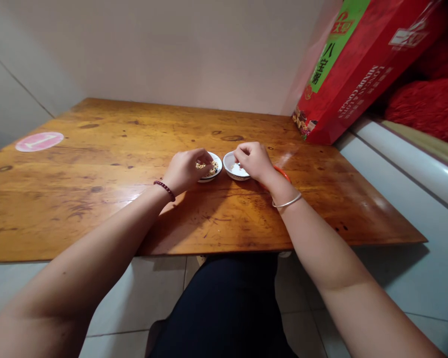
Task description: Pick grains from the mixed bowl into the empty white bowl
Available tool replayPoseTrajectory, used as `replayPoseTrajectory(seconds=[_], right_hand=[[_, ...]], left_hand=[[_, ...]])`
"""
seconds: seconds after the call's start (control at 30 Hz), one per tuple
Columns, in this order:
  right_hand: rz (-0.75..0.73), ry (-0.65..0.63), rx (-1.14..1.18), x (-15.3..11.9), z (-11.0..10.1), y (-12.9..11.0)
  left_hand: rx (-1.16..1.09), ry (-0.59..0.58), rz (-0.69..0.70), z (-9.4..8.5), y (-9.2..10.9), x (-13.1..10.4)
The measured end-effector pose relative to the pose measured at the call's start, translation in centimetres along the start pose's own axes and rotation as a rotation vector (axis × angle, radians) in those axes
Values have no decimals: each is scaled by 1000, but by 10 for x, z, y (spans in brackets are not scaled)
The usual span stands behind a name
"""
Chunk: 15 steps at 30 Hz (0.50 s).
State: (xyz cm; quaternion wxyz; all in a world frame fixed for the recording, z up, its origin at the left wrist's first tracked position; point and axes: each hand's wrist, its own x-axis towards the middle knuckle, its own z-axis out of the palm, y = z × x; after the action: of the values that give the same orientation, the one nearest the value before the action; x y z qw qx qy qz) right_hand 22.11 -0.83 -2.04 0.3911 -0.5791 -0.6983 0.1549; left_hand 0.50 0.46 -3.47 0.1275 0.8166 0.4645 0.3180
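A round white grain-filled bowl [218,164] was overhung by the left hand [183,169], a patterned white bowl [228,168] by the right hand [257,160]. Fingers were curled; grip unclear.

And here they sit, side by side on the wooden table [134,154], two small white bowls, both upright! The left bowl [220,163] shows a dark-edged rim and a heap of yellowish grains [211,171] flecked with dark ones. Just beside it, the right bowl [228,161], patterned outside, shows mostly bare white with a few small bits [239,169] inside.
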Motion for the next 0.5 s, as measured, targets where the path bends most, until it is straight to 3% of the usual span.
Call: replayPoseTrajectory(seconds=[0.07, 0.13, 0.23, 0.27, 0.33, 0.4, 0.5], right_hand=[[-29, -17, 10, -1, 0, -1], [-38, -13, 17, -2, 0, -2], [-5, 51, 15, -2, -1, -4], [8, 78, 14, -1, -1, -5], [17, 114, 20, -1, -1, -5], [8, 121, 28, -1, -1, -6], [6, 115, 2, -2, -1, -5]], left_hand=[[-132, -18, -12, 2, -2, 2], [-343, 55, -86, 3, -10, 8], [-542, 549, -259, -3, -27, 19], [-558, 657, -301, -6, -31, 21], [-554, 758, -340, -13, -32, 22], [-372, 699, -202, -17, -23, 17], [17, 329, 64, -15, 0, 4]])
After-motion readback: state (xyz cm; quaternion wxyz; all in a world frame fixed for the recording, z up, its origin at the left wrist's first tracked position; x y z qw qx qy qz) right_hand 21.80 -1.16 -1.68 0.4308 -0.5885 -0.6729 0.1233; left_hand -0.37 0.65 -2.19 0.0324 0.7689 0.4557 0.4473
